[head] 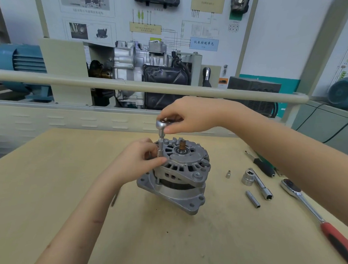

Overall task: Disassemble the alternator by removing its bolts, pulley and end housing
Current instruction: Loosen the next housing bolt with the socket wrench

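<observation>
alternator [179, 174] stands upright mid-desk [47, 186], shaft end up, no pulley on the shaft. small ratchet [163, 125] with extension [160, 146] stands vertical on a bolt at the housing's left edge. right hand [191, 116] grip: fingers pinched round the ratchet head from above. left hand [138, 160] grip: thumb and fingers curled round the extension's lower end, against the housing. to the right on the desk: small socket [228, 174], large socket [248, 179], deep socket [252, 199], red-handled ratchet [313, 213].
</observation>
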Demonstrator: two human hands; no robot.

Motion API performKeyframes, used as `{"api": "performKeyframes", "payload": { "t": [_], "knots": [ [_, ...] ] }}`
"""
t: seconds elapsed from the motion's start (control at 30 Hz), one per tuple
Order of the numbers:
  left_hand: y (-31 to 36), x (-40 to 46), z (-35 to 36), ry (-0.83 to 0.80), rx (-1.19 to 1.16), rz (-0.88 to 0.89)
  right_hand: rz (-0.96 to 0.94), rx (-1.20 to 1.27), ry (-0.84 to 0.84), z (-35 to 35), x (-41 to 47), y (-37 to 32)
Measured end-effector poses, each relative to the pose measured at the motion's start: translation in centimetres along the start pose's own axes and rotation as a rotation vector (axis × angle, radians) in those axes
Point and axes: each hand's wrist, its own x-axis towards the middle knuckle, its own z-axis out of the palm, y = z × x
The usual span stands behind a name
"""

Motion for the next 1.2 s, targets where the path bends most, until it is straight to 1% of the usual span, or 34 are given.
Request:
{"api": "performKeyframes", "payload": {
  "t": [0.1, 0.2, 0.3, 0.4, 0.53, 0.6, 0.73, 0.83, 0.97, 1.1, 1.2],
  "knots": [
    [0.22, -0.03, 0.28, 0.046, -0.002, -0.010, 0.021, 0.010, 0.014, 0.06, -0.24, 0.18],
    [0.37, -0.06, 0.53, 0.087, 0.023, -0.012, 0.068, -0.063, 0.037, 0.18, -0.20, 0.07],
    [0.47, -0.07, 0.62, 0.094, 0.044, -0.018, 0.099, -0.142, 0.074, 0.36, 0.11, -0.26],
    [0.40, 0.00, 0.55, 0.079, 0.048, -0.029, 0.055, -0.124, 0.067, 0.25, 0.12, -0.29],
    [0.18, 0.01, 0.16, 0.006, 0.001, -0.010, 0.028, -0.048, 0.030, 0.04, -0.25, 0.00],
    [0.22, -0.06, 0.15, 0.024, -0.005, -0.010, 0.013, -0.028, 0.024, 0.13, -0.37, -0.03],
    [0.54, -0.05, 0.56, 0.078, 0.043, -0.007, 0.041, -0.059, 0.048, 0.10, -0.45, -0.04],
    [0.66, 0.00, 0.69, 0.089, 0.096, -0.012, 0.088, -0.106, 0.033, 0.34, -0.08, -0.22],
    [0.56, 0.02, 0.54, 0.059, 0.076, -0.029, 0.060, -0.135, 0.036, 0.27, 0.05, -0.38],
    [0.14, 0.00, -0.04, -0.043, 0.028, -0.023, 0.018, -0.107, 0.003, -0.12, -0.36, -0.18],
    [0.19, -0.08, 0.09, -0.011, 0.048, -0.011, 0.003, -0.104, -0.006, -0.10, -0.62, -0.23]
  ]
}}
